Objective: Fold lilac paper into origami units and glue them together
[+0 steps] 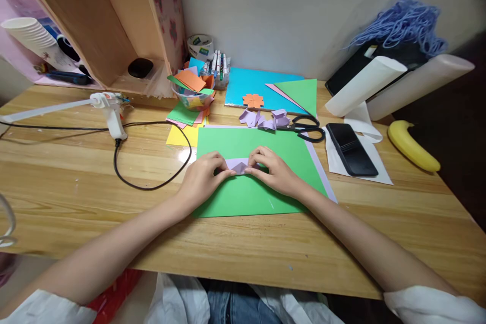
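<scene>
A small piece of purple paper [238,165], partly folded, is held low over a green sheet [250,197]. My left hand [207,177] pinches its left end between thumb and fingers. At the other end, my right hand [271,169] grips it the same way. Fingertips hide both ends of the paper. Just beyond the hands lie several folded purple paper pieces [266,119], touching black-handled scissors [309,129]. Farther back, an orange paper flower [253,100] rests on a blue sheet [243,83].
A white glue gun [112,116] and its looping black cord are on the left. A bowl of coloured paper [192,96] and a box of markers [218,68] stand behind. On the right are a phone [351,149], paper rolls [366,86] and a banana [412,146].
</scene>
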`<action>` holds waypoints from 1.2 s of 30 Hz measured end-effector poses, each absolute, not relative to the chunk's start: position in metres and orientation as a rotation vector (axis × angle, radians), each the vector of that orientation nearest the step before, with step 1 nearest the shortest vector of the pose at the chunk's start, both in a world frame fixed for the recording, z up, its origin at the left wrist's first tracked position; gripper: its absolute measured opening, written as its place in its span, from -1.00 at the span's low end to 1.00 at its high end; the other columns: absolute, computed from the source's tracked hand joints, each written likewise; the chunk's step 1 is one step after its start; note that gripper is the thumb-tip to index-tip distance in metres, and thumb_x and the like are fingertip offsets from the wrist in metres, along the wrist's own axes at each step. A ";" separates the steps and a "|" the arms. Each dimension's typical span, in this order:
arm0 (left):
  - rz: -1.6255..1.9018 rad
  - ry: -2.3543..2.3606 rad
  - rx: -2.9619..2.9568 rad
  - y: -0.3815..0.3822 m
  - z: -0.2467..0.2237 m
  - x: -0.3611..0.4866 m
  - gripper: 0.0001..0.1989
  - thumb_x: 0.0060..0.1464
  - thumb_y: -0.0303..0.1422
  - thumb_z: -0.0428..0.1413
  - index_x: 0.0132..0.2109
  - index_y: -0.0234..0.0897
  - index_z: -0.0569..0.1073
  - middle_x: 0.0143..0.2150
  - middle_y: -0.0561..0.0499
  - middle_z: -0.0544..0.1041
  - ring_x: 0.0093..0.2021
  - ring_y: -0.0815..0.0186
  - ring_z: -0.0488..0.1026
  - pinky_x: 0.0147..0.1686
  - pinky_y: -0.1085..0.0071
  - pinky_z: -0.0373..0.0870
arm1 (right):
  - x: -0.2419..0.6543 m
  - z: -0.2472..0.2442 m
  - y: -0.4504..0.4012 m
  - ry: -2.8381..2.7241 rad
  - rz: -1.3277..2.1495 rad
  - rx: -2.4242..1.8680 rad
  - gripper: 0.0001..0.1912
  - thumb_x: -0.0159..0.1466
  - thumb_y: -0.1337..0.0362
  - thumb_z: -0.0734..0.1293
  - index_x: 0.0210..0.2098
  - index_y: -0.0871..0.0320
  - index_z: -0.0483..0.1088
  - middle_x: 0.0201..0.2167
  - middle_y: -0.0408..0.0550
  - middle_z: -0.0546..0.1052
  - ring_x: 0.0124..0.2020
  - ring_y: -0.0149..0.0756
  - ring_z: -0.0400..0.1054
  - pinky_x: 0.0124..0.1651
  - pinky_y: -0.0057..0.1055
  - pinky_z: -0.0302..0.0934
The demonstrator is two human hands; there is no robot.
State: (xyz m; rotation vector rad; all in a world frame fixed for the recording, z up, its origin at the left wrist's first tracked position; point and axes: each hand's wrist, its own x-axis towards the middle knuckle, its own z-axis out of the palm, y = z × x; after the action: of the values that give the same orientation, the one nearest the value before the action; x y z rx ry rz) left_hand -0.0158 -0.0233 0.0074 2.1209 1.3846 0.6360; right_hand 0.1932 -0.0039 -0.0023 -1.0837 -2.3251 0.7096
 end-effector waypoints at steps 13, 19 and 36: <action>0.672 1.542 2.216 -0.024 0.000 -0.012 -0.81 0.01 -0.30 0.12 -0.46 -0.33 0.40 -0.20 -0.08 0.31 -0.13 0.20 0.29 -0.12 0.24 0.28 | 0.185 -0.007 -0.014 -2.334 0.379 -1.302 -0.86 0.23 0.26 0.24 -0.43 0.18 0.28 -0.32 0.02 0.33 -0.22 -0.20 0.14 -0.15 -0.29 0.13; 0.636 1.580 2.282 -0.026 0.003 -0.008 -0.79 0.05 -0.30 0.08 -0.48 -0.34 0.37 -0.20 -0.11 0.31 -0.13 0.18 0.27 -0.15 0.22 0.29 | 0.181 -0.011 -0.015 -2.359 0.182 -1.309 -0.83 0.24 0.27 0.21 -0.47 0.18 0.27 -0.36 0.05 0.34 -0.26 -0.17 0.14 -0.21 -0.26 0.13; 0.583 1.297 2.543 -0.022 -0.002 -0.010 -0.70 0.19 -0.38 -0.09 0.03 -0.08 0.37 0.15 0.00 0.27 0.05 0.18 0.16 -0.01 0.17 0.22 | 0.185 -0.009 -0.013 -2.408 0.094 -1.307 -0.83 0.22 0.20 0.25 -0.42 0.17 0.28 -0.37 0.02 0.35 -0.28 -0.17 0.17 -0.25 -0.30 0.13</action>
State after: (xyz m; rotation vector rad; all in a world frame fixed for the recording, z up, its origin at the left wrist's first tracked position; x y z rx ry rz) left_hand -0.0102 -0.0224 -0.0022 2.5428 1.2973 0.5832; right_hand 0.1851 -0.0127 -0.0095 -1.3065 -2.4076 0.0939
